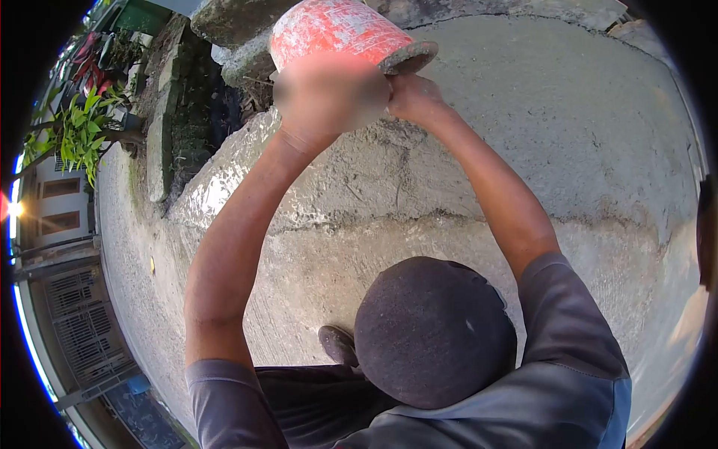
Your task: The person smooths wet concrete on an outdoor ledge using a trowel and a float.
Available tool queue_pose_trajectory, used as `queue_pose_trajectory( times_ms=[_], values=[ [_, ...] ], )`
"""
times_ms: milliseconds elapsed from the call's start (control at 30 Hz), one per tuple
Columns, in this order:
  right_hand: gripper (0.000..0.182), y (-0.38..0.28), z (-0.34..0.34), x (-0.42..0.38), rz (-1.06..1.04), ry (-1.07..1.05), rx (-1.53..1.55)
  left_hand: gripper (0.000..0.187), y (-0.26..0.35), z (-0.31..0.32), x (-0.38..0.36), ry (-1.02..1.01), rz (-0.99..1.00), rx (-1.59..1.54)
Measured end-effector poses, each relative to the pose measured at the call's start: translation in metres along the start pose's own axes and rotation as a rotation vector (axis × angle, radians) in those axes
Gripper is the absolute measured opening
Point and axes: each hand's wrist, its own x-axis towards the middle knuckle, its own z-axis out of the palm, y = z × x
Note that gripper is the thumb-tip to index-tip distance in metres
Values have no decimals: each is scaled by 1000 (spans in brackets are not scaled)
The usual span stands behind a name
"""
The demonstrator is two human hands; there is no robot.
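Note:
A red bucket (340, 31), smeared with dried grey cement, lies tipped on its side at the top centre, its grey-crusted round end facing right. My left hand (329, 93) is against the bucket's near side, but a blur hides its fingers. Just below the crusted end, my right hand (416, 97) is closed on the bucket, with its fingertips partly hidden. Wet grey concrete (523, 112) spreads below and to the right of the bucket.
A dark cap (434, 333) and grey shirt fill the lower middle. Beneath is rough paving (299, 277), with a shoe (338, 345) on it. A ditch with concrete edging (159, 153) runs at upper left, beside a leafy plant (82, 135). A gate (82, 325) stands far left.

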Motion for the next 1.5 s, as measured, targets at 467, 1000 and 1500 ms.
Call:
queue_pose_trajectory(
  times_ms=[467, 1000, 1500],
  values=[
    [36, 10, 21, -31, 36, 97, -2, 22, -7, 1, 33, 139, 43, 59],
    [43, 47, 19, -63, -127, 11, 33, 20, -34, -9, 12, 150, -27, 72],
    [45, 37, 21, -43, -48, 155, 210, 20, -21, -4, 16, 169, -174, -33]
  ],
)
